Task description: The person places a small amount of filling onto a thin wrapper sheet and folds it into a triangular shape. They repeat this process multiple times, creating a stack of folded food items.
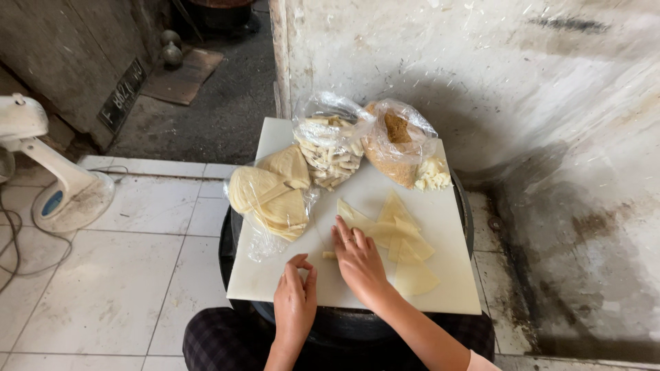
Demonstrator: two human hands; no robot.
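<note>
I see my right hand (357, 257) spread flat, fingers pressing the near edge of the pale yellow triangular dough sheets (402, 240) fanned at centre right on the white rectangular cutting board (275, 278). My left hand (295, 295), lower centre, has fingertips pinched together, empty, just left of a small dough scrap (329, 255). The sheets' long axis runs up and right from the right hand, which is nearer.

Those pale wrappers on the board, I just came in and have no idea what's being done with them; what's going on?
A person sits at a white board. Their right hand lies flat on loose triangular wrappers; the left hand, fingers curled, rests on the board near a small strip. Behind are a bag of folded wrappers, a bag of pale sticks and a bag of brown crumbs.
</note>
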